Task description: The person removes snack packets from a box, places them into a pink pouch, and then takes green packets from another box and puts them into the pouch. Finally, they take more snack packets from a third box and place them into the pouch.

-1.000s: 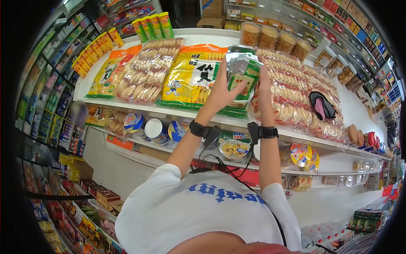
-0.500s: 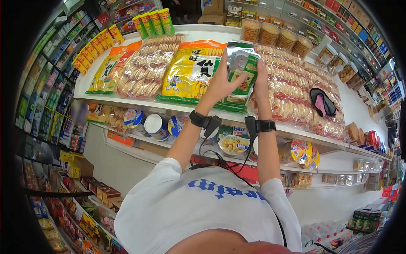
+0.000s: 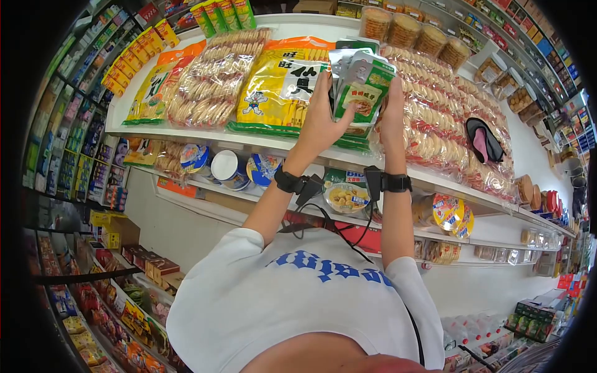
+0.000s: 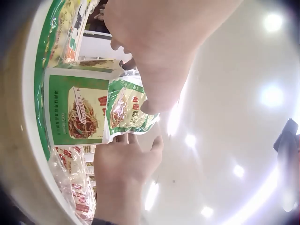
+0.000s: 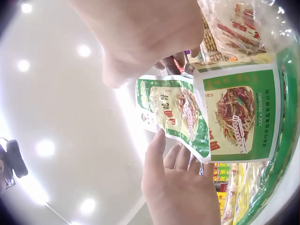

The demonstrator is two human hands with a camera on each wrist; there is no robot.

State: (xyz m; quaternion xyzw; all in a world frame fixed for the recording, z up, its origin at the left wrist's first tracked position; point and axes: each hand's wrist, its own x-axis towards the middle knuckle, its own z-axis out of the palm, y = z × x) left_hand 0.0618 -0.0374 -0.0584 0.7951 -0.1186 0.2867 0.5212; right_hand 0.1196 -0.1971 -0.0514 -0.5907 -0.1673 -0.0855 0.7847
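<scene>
Green-and-white snack packets (image 3: 367,87) stand in an upright bunch between the two hands, with more silver-edged ones behind the front packet. My left hand (image 3: 321,121) holds the bunch from its left side, thumb across the front packet and fingers behind. On the opposite side my right hand (image 3: 392,121) lies along the packets' edge with its fingers nearly straight; its thumb stands free in the left wrist view. A green-and-cream carton (image 4: 61,110) with a printed noodle-like dish is right below the packets, and their lower ends reach into its top.
Yellow snack bags (image 3: 280,87) lie left of the hands on the white shelf (image 3: 205,133), bagged round crackers (image 3: 429,118) to the right. A black-and-pink pouch (image 3: 484,140) rests on the crackers. Clear jars (image 3: 404,30) line the back, and bowl noodles (image 3: 347,198) sit below.
The front packet has shifted up and right, showing more silver packet edges at its left. Both hands stay around the bunch. The head view has tilted slightly downward.
</scene>
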